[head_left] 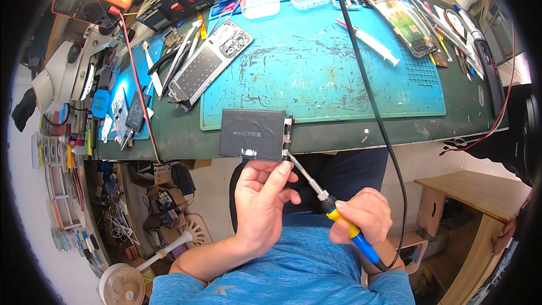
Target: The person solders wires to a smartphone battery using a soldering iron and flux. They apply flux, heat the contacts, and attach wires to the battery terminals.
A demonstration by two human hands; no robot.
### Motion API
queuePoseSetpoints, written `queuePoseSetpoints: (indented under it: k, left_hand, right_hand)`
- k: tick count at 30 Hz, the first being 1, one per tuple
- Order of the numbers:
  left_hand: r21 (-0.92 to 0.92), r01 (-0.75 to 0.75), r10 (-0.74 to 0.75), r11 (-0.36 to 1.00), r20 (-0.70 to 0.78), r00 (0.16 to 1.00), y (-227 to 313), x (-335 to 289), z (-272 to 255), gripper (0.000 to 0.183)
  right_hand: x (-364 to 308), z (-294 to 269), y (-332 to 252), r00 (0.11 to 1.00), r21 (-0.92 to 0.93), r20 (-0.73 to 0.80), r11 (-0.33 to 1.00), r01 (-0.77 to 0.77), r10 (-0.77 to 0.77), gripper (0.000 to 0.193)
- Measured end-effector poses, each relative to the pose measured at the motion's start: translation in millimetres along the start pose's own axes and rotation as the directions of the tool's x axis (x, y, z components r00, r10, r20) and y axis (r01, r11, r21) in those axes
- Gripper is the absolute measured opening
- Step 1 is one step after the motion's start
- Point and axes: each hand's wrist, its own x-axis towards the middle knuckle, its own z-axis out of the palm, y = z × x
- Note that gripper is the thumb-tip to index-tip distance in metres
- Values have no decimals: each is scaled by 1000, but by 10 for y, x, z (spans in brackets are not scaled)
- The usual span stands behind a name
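A flat black phone battery point(252, 135) is pinched at its lower right corner by my left hand point(261, 200), thumb on top and fingers beneath. A narrow circuit strip point(287, 134) with metal contacts runs along the battery's right edge. Closed round the yellow and blue handle of a soldering iron point(345, 220) is my right hand point(364, 216). The iron's metal tip points up and left, to the lower end of the strip, close by my left thumb. Whether the tip touches the strip, I cannot tell.
A blue work mat point(316, 87) covers the bench. On it lie a phone frame point(212, 65), an opened phone point(398, 20), a syringe point(370, 44) and clear plastic trays point(260, 4). The iron's black cable point(370, 90) crosses the mat. An orange multimeter point(87, 3) stands far left.
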Motion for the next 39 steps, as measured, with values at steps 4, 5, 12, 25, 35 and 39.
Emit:
queuePoseSetpoints:
  k: [4, 5, 12, 25, 35, 39]
  left_hand:
    - [-53, -15, 17, 998, 50, 999, 49, -90, -9, 28]
    - [59, -10, 5, 998, 87, 996, 63, -126, -67, 30]
    - [155, 266, -287, 951, 760, 583, 1077, -351, -1134, 31]
    - [809, -526, 495, 263, 355, 793, 1482, -179, -1637, 20]
    - [378, -888, 301, -260, 906, 298, 1112, 714, -865, 76]
    - [355, -904, 214, -240, 927, 307, 1017, 901, -674, 80]
  right_hand:
    - [-6, -95, -61, 998, 25, -58, 999, 23, -21, 22]
    - [-8, -110, -74, 998, 16, -62, 1000, 21, -19, 22]
    - [-51, -254, -47, 984, -91, -178, 996, 12, -28, 24]
    - [-508, -438, 140, 937, -114, -323, 977, -178, 133, 34]
    - [225, -173, -235, 907, -249, -410, 969, -14, -93, 34]
    - [209, -201, -401, 884, -252, -459, 967, -29, -93, 33]
